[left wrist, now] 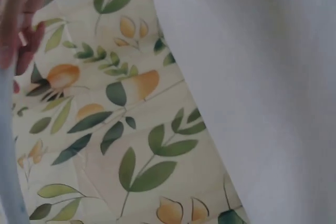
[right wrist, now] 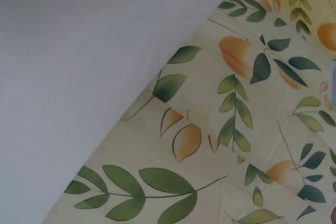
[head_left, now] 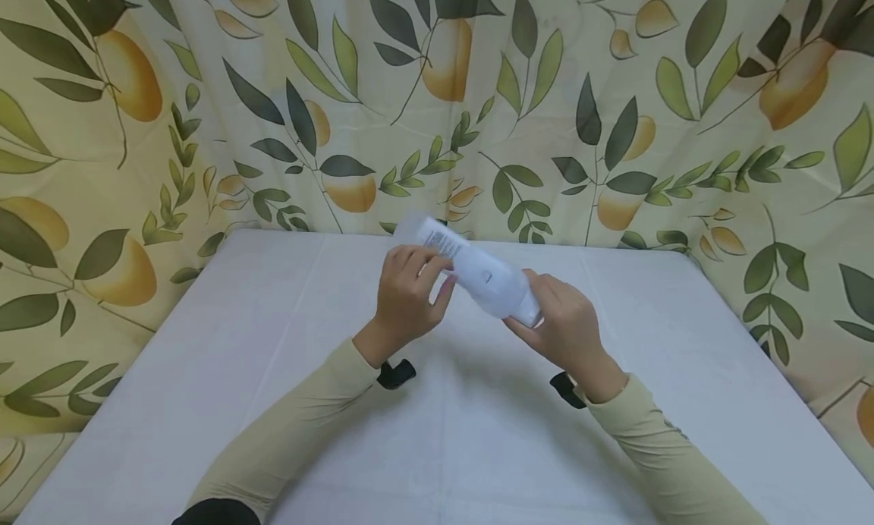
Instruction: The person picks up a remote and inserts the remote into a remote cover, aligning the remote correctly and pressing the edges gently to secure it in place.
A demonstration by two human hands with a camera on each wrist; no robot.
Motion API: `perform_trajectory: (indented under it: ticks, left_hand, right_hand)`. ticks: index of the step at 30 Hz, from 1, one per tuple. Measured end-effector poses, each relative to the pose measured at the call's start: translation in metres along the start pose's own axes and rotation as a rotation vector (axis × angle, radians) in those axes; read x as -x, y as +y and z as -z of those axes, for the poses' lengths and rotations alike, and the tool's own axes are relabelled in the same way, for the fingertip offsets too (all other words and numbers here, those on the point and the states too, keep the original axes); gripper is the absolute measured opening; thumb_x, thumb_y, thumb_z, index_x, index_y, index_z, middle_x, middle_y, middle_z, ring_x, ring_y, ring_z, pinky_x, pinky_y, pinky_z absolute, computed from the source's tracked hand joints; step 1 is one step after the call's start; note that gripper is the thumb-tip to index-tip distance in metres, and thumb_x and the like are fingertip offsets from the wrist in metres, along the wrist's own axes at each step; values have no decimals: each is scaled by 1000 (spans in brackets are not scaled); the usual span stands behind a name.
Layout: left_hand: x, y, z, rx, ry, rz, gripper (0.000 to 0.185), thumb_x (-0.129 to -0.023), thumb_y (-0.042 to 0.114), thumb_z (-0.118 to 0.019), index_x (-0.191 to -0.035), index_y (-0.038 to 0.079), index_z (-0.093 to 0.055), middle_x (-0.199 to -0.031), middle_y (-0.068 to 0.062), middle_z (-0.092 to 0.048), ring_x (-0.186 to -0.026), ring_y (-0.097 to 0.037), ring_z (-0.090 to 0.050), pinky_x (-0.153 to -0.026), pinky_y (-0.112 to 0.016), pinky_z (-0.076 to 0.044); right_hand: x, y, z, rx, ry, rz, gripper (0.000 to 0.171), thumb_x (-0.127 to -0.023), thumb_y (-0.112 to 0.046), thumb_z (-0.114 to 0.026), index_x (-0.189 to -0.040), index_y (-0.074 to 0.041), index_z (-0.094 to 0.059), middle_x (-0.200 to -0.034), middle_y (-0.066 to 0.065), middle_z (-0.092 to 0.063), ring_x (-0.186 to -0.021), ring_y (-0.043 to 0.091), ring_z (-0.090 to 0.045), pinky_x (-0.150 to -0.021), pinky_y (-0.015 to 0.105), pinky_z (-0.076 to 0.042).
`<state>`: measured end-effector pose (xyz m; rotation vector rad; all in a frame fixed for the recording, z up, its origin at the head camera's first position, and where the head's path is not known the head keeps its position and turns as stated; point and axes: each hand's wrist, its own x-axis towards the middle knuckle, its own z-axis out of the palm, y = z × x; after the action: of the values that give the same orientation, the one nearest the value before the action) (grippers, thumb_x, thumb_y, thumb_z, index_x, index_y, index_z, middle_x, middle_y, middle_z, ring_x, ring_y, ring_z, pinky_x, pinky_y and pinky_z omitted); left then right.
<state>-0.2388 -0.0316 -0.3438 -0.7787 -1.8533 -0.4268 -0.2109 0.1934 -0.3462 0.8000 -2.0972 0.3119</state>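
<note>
A white plastic bottle [head_left: 486, 276] with a barcode on its back is held tilted above the table, its cap end down to the right. My right hand [head_left: 567, 320] grips that lower end between thumb and fingers. Near the bottle's upper left end, my left hand [head_left: 410, 293] has its fingers curled against the side, the thumb just below them; its hold is partly hidden. In the left wrist view, part of a hand [left wrist: 21, 19] and a pale strip of the bottle [left wrist: 9, 150] show at the left edge. The right wrist view shows neither hand clearly.
Under both arms lies a table [head_left: 328, 441] covered with a white cloth. A curtain [head_left: 423, 146] printed with leaves and fruit hangs behind it and along both sides. Black straps [head_left: 397, 374] sit at the wrists.
</note>
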Motion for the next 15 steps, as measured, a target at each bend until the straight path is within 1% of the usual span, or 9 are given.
perform_trajectory:
  ticks: [2,4,6,9,13,15]
  left_hand:
    - [3,1,0,-68,-17,-8,22,-72,25,-76,-81,8,-65,-81,-6,-64,-83,-24,-56,-79,-40,-46]
    - [5,2,-2,-126,-61,-28,26,-73,33,-75,-79,10,-64,-79,-3,-64,-81,-23,-56,-79,-38,-45]
    - [5,4,-3,-175,-91,-49,30,-75,40,-73,-81,11,-66,-80,-2,-66,-81,-21,-57,-79,-37,-46]
    - [4,7,-5,-229,-90,-47,31,-77,40,-73,-84,10,-68,-82,-2,-69,-81,-20,-58,-80,-37,-46]
    - [4,7,-5,-280,-64,-37,23,-77,30,-76,-85,9,-69,-81,-2,-70,-79,-20,-59,-80,-37,-47]
    - [4,6,-4,-305,-58,-51,19,-78,25,-74,-85,8,-69,-79,-3,-70,-78,-20,-59,-79,-36,-47]
  right_hand:
    - [-3,1,3,-36,34,-67,60,-58,-21,-86,-103,9,-59,-84,22,-67,-65,33,-65,-57,45,-55]
    - [-7,-1,4,-89,59,-121,59,-59,-19,-85,-103,10,-59,-85,23,-67,-67,35,-65,-58,47,-55]
    - [-9,-3,3,-137,57,-154,58,-61,-19,-84,-105,10,-59,-89,24,-67,-71,35,-65,-61,48,-55]
    - [-11,-10,2,-201,14,-195,59,-65,-19,-83,-110,10,-58,-95,24,-67,-77,35,-65,-66,48,-56]
    - [-9,-17,-1,-259,-86,-253,58,-70,-18,-80,-114,9,-54,-102,23,-64,-81,33,-63,-66,47,-56]
    - [-7,-19,-2,-290,-127,-277,56,-72,-16,-78,-116,9,-53,-104,22,-63,-82,32,-63,-66,46,-56]
